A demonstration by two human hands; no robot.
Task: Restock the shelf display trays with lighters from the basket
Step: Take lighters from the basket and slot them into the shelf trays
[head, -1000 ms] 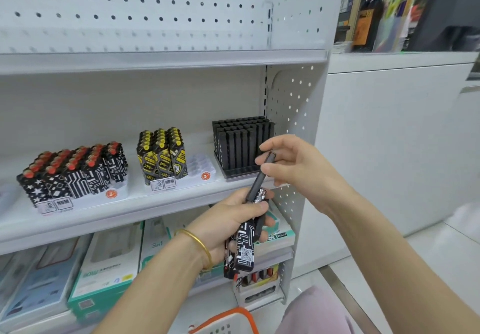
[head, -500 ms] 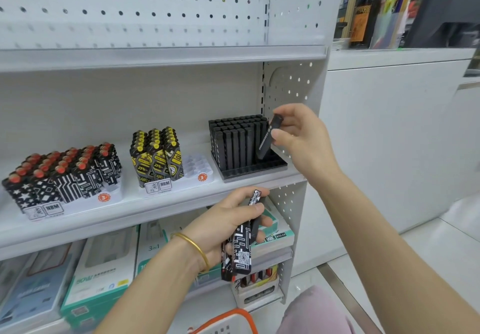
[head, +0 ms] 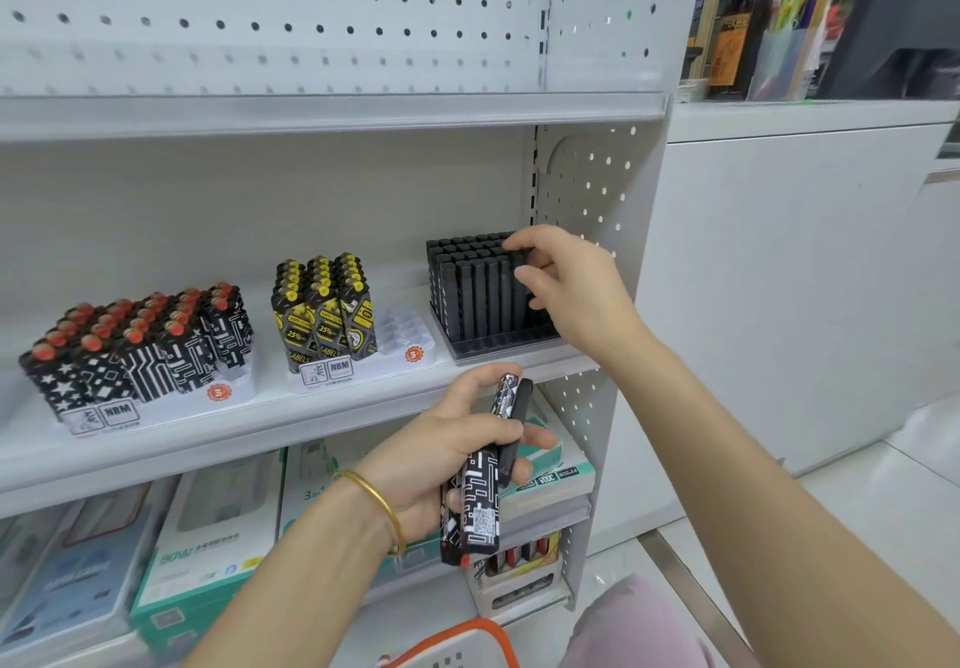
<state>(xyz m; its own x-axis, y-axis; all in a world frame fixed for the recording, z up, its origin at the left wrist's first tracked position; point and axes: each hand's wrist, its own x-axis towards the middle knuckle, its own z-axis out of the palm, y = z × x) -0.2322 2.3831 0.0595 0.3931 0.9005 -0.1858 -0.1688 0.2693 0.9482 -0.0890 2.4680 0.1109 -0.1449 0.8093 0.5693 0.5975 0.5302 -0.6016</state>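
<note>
- Three display trays sit in a row on the middle shelf (head: pixel 291 423); the black tray (head: pixel 506 345) at the shelf's right end is the landmark here.
- The black tray holds plain black lighters (head: pixel 475 293) standing upright in tight rows; six show across the front row, the rows behind are too crowded to count.
- The right hand (head: pixel 569 288) reaches in at the black tray's right front corner, thumb and fingers pressed around one black lighter there, wrist bent, forearm running down to the right.
- Just left of the black tray, a white tray (head: pixel 400 340) carries yellow-and-black lighters (head: pixel 327 314) in three columns on its left part; its right slots stand bare.
- Further left of the black tray, a second white tray (head: pixel 228 397) is packed with black-and-white patterned lighters (head: pixel 140 350) with red caps; I cannot count them exactly.
- Below and in front of the black tray, the left hand (head: pixel 447 465) holds a bundle of lighters (head: pixel 485 485), its grip pressed together around them: one patterned black-and-white, one plain black, and at least one more behind. A gold bangle (head: pixel 382 509) circles that wrist.
- Well below the black tray, the orange rim of the basket (head: pixel 467 636) shows at the bottom edge; its contents are hidden.
</note>
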